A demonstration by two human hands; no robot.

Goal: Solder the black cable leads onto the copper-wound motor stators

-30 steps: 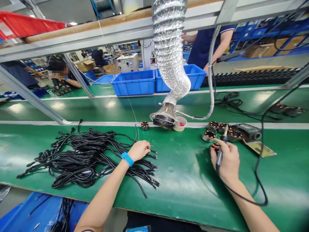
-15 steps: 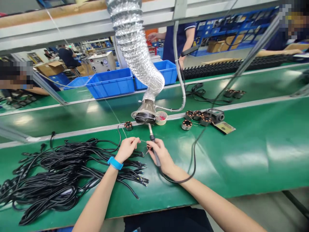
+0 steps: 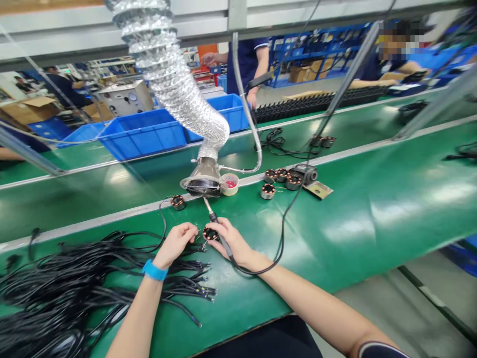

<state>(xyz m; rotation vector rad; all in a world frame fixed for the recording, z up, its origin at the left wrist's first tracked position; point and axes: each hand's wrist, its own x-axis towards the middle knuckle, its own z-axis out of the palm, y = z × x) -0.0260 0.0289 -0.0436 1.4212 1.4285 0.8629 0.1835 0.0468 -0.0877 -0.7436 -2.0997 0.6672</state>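
My right hand (image 3: 233, 241) is closed around a soldering iron (image 3: 225, 244), its tip slanting up and away under the fume hood. The same hand's fingertips hold a small motor stator (image 3: 209, 233), a ring with copper windings and thin wire ends. Just left of the stator, my left hand (image 3: 178, 244) is closed in a pinch beside the thin wires; what sits between its fingertips is too small to make out. Stripped ends of black power cords (image 3: 194, 278) lie below and between my hands.
A fume hood (image 3: 203, 179) hangs from a foil duct (image 3: 186, 94). Behind my hands are a lone stator (image 3: 178, 202), a tape roll (image 3: 230, 184), several stators (image 3: 268, 191) and an iron stand (image 3: 305, 172). Blue bins (image 3: 145, 134) stand farther back; co-workers are across the line.
The view has swung to the right. My left fingers have curled closer to the stator, which now shows more of its face in my right hand. The iron stays in my right grip.
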